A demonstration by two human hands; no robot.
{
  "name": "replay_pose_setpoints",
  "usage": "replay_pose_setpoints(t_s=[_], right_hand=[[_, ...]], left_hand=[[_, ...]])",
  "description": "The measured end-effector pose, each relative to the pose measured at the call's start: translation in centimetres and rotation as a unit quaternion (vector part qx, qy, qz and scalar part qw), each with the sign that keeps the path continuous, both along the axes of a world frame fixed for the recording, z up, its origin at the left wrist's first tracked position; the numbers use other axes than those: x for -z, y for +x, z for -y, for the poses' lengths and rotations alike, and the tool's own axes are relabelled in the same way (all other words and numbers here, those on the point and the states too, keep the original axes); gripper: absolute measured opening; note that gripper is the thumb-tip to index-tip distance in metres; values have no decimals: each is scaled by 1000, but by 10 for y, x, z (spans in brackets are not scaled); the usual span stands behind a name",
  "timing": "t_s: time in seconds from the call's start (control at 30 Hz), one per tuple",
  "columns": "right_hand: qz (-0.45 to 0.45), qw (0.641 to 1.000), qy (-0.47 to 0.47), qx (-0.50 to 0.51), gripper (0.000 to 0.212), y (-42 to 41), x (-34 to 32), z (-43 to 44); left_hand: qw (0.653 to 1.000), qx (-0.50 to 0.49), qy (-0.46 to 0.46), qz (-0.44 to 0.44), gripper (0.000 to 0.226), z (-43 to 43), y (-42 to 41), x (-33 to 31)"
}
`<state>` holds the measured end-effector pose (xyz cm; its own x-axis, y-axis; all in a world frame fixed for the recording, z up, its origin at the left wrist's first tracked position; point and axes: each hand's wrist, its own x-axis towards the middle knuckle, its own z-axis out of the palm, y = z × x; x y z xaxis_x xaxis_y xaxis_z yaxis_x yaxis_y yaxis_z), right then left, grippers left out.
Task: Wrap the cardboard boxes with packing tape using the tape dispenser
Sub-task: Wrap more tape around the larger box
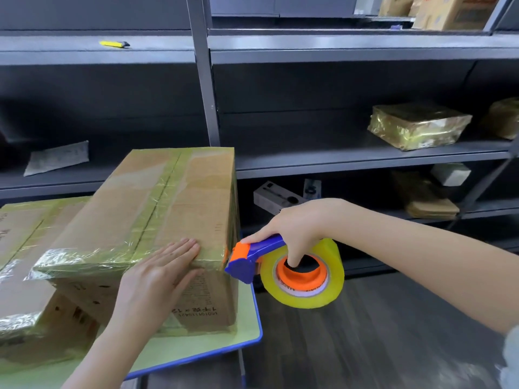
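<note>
- Left hand (157, 279): flat, fingers straight, pressing the near top edge of the cardboard box (168, 197). Were the pressure to slacken, the box would likely slide under the pull of the tape.
- Right hand (297, 226): curled round the tape dispenser (250, 259), one finger in the roll's core, blade end at the box's right corner. A skewed pull would probably wrinkle the tape.
- Box: at the table (224, 343) corner, seemingly propped on a second box (22, 248), so it could tip.

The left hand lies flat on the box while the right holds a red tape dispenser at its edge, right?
Nearly. The head view shows the tape dispenser is blue and orange, not red. The left hand lies flat on the box; the right hand holds the dispenser at its edge.
</note>
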<state>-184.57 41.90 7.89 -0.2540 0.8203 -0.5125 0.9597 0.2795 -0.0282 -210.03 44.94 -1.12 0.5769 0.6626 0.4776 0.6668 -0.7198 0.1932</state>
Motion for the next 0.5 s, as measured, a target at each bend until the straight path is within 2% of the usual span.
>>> replay_pose_setpoints(t_s=[0.03, 0.13, 0.17, 0.27, 0.37, 0.5], right_hand=[[29, 999, 1, -15, 76, 0, 2, 4], [133, 988, -32, -68, 70, 1, 28, 21], [136, 989, -36, -49, 70, 4, 35, 26], [65, 997, -4, 29, 75, 15, 38, 27], [49, 998, 22, 26, 75, 7, 40, 23], [66, 997, 40, 14, 76, 3, 42, 19]], left_hand=[[1000, 10, -23, -13, 70, 0, 0, -6], [1000, 8, -10, -19, 72, -1, -4, -6], [1000, 6, -15, -26, 70, 2, -3, -7], [999, -26, 13, -41, 69, 13, 11, -1], [998, -47, 28, -4, 66, 18, 31, -2], [994, -83, 59, -31, 57, 17, 57, 9]])
